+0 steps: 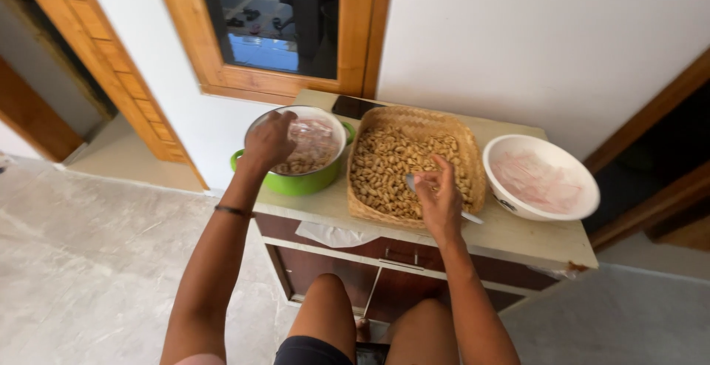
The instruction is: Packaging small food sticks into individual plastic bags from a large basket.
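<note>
Knife [444, 201] in right hand [441, 201], long axis slanting left-up to right-down

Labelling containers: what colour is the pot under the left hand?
Bright green outside, pale lining, seen in the head view: pot below the left hand.

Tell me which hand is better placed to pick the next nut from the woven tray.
Probably right: the right hand is already over the woven tray of nuts, holding a spoon. The left hand is over the green pot.
</note>
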